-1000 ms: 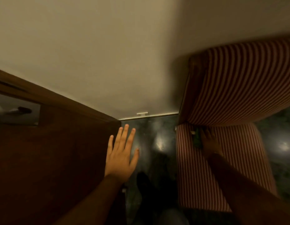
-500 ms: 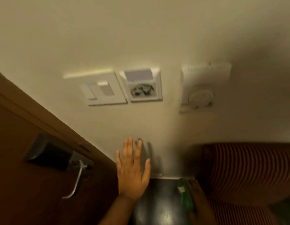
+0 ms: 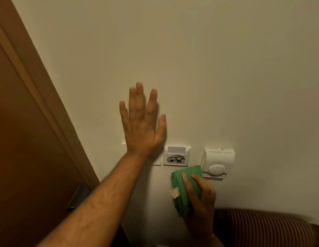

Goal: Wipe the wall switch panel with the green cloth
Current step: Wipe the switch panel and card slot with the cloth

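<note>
Cream wall [image 3: 208, 68] fills most of the frame. At lower centre the right hand [image 3: 199, 196] grips the folded green cloth [image 3: 183, 189], raised just below the key-card holder [image 3: 176, 156], likely about to wipe. Left of it, the left hand [image 3: 142, 125] is spread flat, fingers wide, covering most of the switch panel [image 3: 156, 162], perhaps bracing. A thermostat [image 3: 217, 163] sits right; a brown door [image 3: 21, 139] runs down the left edge, a striped chair [image 3: 262, 227] lower right.

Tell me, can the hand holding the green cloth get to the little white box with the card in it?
Probably yes. The right hand holds the green cloth just below the card holder, with bare wall between them. The left hand lies flat on the wall, up and to the left, not in the way.
</note>
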Demonstrator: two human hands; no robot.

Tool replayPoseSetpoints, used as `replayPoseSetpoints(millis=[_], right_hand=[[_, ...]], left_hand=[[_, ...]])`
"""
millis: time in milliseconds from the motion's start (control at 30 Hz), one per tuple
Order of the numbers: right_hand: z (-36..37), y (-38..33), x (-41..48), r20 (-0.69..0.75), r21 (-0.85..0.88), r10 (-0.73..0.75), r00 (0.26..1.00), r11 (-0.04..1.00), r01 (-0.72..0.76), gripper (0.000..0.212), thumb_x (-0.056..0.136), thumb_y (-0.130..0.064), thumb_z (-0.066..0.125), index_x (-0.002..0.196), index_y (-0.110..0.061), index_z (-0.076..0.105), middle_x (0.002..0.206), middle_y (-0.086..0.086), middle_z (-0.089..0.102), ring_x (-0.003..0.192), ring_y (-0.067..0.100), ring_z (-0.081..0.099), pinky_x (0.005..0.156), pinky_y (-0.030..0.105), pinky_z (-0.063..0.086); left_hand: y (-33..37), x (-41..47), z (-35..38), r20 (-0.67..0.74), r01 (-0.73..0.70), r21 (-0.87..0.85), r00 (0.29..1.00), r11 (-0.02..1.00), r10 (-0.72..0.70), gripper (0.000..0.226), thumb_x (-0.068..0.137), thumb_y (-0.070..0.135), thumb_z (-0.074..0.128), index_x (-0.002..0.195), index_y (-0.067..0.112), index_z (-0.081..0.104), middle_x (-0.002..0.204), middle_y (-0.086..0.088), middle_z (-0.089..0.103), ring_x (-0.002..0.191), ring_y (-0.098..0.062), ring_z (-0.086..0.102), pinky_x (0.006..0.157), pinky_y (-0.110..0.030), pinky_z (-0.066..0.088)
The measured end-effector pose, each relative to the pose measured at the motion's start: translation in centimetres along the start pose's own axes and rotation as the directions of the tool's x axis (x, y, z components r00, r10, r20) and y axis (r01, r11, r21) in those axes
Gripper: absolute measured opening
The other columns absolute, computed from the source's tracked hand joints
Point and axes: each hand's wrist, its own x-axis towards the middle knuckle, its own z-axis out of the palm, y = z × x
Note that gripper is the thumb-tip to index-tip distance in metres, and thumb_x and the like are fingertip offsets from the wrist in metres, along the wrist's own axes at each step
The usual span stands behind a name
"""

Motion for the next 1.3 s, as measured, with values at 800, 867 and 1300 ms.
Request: replayPoseSetpoints(millis=[800, 867, 1300], right_hand=[[6.7, -3.2, 1.6, -0.064, -0.12, -0.039, 0.997, 0.992, 0.031, 0.049, 0.11, -0.047, 0.057, 0.138, -0.008, 0.068, 0.139, 0.012, 0.052, 0.134, 0.032, 0.052, 0.117, 0.051, 0.046], [6.5, -2.6, 1.6, -0.073, -0.127, -0.055, 0.996, 0.991, 0.046, 0.051, 0.11, -0.048, 0.055, 0.138, -0.008, 0.069, 0.14, 0.012, 0.051, 0.134, 0.032, 0.051, 0.115, 0.053, 0.049], [8.1, -4.5, 1.0, -0.068, -0.033, 0.011, 0.998, 0.999, -0.013, 0.043, 0.11, -0.038, 0.061, 0.14, -0.009, 0.068, 0.144, 0.012, 0.051, 0.141, 0.033, 0.049, 0.121, 0.052, 0.045]], left_hand=[[-2.1, 3.4, 2.6, -0.115, -0.09, 0.147, 0.988, 0.985, 0.108, 0.073, 0.109, 0.04, 0.043, 0.171, 0.034, 0.004, 0.175, -0.009, 0.018, 0.167, -0.025, -0.001, 0.133, -0.058, 0.003], [-2.3, 3.5, 2.9, -0.133, -0.086, 0.155, 0.985, 0.984, 0.107, 0.073, 0.109, 0.04, 0.043, 0.17, 0.035, 0.003, 0.175, -0.009, 0.019, 0.168, -0.027, 0.002, 0.132, -0.058, 0.004], [-2.0, 3.5, 2.9, -0.189, -0.032, 0.198, 0.979, 0.98, 0.071, 0.061, 0.109, 0.039, 0.049, 0.167, 0.026, 0.035, 0.17, -0.015, 0.039, 0.158, -0.04, 0.029, 0.13, -0.063, 0.017]])
